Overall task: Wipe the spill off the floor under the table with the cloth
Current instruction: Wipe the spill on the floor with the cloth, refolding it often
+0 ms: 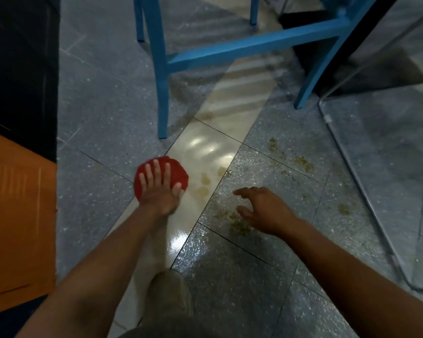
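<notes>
2 hands over speckled grey floor tiles [230, 276]: right hand [264, 211] hovers empty, fingers apart; at its 10 o'clock, left hand [160, 191] presses flat-fingered on the red cloth [178, 170], probably soft, light, best pushed under the palm. Yellow-brown spill [203, 184] at cloth's 3 o'clock.

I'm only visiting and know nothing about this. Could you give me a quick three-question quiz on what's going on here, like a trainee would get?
1. Multiple choice: the left hand presses flat on
A. a yellow sponge
B. a round red cloth
C. a scrubbing brush

2. True or false: the right hand holds nothing.

3. Fill in: most of the brownish spill patches on the grey speckled floor tiles lie to the cloth's ____ side.

Key: 1 B; 2 true, it hovers open above the floor; 3 right.
</notes>
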### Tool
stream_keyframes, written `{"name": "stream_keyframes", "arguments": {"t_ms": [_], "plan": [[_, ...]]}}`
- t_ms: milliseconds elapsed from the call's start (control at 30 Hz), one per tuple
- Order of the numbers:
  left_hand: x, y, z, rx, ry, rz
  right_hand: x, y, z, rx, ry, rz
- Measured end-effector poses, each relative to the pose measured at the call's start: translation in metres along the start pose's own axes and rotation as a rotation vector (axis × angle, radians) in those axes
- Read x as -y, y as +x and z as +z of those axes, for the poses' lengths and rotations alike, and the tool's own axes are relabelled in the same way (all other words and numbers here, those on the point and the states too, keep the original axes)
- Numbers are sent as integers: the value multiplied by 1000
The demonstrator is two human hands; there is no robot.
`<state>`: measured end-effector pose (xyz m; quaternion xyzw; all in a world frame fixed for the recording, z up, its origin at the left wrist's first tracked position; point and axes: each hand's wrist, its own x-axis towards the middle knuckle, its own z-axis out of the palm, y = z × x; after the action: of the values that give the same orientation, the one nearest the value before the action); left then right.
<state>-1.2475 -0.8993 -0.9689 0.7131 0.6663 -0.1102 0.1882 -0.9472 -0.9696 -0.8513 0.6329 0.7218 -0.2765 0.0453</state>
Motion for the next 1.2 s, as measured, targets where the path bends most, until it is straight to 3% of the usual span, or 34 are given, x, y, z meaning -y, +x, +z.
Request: {"name": "stream_keyframes", "arguments": {"t_ms": [133, 267, 333, 467, 533, 667, 800, 867, 1000, 1067, 1133, 1200], "plan": [[-41, -77, 48, -16, 124, 529, -11, -9, -1, -63, -43, 52], [-10, -103, 41, 77, 235, 907, -44, -18, -10, -119, -59, 149], [6, -71, 26, 52, 268, 860, -58, -24, -11, -129, -68, 205], [-35, -4, 1, 63, 67, 338, -69, -46, 1, -92, -42, 269], [-73, 5, 5, 91, 8, 237, -67, -52, 7, -83, -25, 264], [-103, -69, 51, 44, 110, 626, -64, -47, 4, -94, -1, 249], [-48, -109, 46, 117, 243, 992, -70, -41, -3, -127, 32, 271], [-24, -73, 28, 88, 272, 924, -77, -45, -1, -135, 35, 307], [-44, 12, -8, 64, 110, 308, -82, -57, 10, -85, 67, 355], [-82, 35, -14, 90, 61, 131, -78, -59, 11, -55, 54, 332], [-121, 38, -9, 109, 31, 179, -77, -59, 9, -63, 62, 320], [-151, 5, 16, 107, 57, 427, -79, -59, 2, -93, 79, 334]]}}
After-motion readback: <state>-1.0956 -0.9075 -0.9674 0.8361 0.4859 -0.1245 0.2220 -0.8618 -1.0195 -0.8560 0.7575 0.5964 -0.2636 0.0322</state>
